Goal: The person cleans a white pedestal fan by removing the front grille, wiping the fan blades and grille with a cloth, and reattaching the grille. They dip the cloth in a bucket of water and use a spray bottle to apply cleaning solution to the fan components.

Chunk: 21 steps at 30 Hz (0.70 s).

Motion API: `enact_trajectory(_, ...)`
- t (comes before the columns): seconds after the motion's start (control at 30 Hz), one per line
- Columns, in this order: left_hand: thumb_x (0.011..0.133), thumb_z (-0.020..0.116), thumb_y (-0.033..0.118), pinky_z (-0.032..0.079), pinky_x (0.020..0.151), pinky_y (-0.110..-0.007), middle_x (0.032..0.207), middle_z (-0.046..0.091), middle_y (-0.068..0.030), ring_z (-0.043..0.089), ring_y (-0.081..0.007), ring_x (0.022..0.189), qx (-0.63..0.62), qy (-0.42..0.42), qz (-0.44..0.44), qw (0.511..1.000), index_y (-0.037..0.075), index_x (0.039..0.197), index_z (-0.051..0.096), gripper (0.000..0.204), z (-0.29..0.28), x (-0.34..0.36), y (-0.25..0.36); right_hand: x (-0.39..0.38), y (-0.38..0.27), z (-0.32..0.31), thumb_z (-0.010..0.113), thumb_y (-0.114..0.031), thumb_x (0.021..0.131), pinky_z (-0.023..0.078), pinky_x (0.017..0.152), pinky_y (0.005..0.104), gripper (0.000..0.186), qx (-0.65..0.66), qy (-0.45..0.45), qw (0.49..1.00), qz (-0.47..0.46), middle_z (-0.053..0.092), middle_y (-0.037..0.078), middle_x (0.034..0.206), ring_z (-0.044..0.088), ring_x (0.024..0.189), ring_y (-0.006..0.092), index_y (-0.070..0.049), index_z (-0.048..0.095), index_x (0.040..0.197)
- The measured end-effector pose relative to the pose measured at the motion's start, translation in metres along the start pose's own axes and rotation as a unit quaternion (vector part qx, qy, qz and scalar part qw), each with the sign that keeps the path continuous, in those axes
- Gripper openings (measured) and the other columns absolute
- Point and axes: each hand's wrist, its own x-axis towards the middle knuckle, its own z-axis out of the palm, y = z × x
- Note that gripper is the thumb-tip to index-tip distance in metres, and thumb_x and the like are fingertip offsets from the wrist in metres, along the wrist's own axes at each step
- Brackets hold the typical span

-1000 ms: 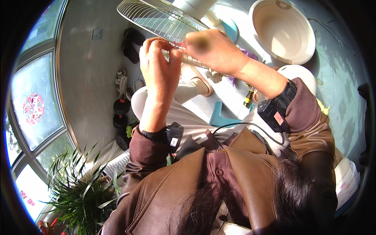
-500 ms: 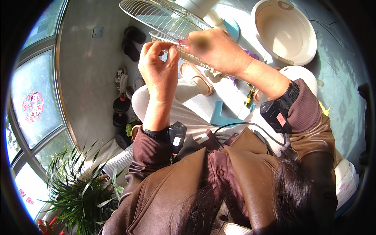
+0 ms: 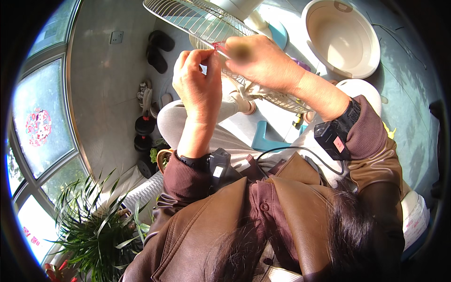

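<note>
Red, thin and stringy: that strand (image 3: pixel 217 45) in the head view sits right between the two sets of fingertips, up against the wire fan guard (image 3: pixel 199 22). Left hand (image 3: pixel 196 82) has thumb and index drawn together in a pinch, looks like it's on the strand, hardly any gap at the tips. Right hand (image 3: pixel 260 61) comes in from the other side, fingers curled; the red runs up to its tips, but the thumb's mostly hidden, so I can't tell how closed that grip is.

My guess is the strand's soft, nearly weightless and easy to lose, so hold it close to the wire with tips, not knuckles. The guard spreads up and away past the left fingertips. More wire mesh (image 3: pixel 281 99) shows below the right fingers. I'd expect it light and springy, smooth enough to slip, single wires bendable; grab the outer rim.
</note>
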Motion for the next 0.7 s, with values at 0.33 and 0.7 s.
enact_trajectory(0.33, 0.089, 0.066, 0.007, 0.045, 0.065, -0.021, 0.075, 0.061, 0.0019, 0.055, -0.0074, 0.068, -0.191, -0.078, -0.137, 0.969, -0.001, 0.088, 0.070, 0.009, -0.006, 0.008, -0.013, -0.004, -0.005, -0.008, 0.062, -0.025, 0.090, 0.054, 0.069, 0.0461, 0.022, -0.050, -0.024, 0.998, 0.010, 0.069, 0.019, 0.077, 0.069, 0.077, 0.0382, -0.003, 0.065, 0.092)
enact_trajectory(0.7, 0.093, 0.068, 0.017, 0.044, 0.060, -0.021, 0.077, 0.064, 0.0003, 0.051, -0.0058, 0.064, -0.412, -0.184, -0.352, 0.820, 0.003, 0.092, 0.071, 0.014, -0.021, 0.024, -0.021, -0.004, -0.003, -0.012, 0.060, -0.024, 0.092, 0.054, 0.071, 0.0488, 0.019, -0.079, -0.031, 0.996, -0.024, 0.069, 0.019, 0.083, 0.068, 0.082, 0.0400, -0.005, 0.063, 0.095)
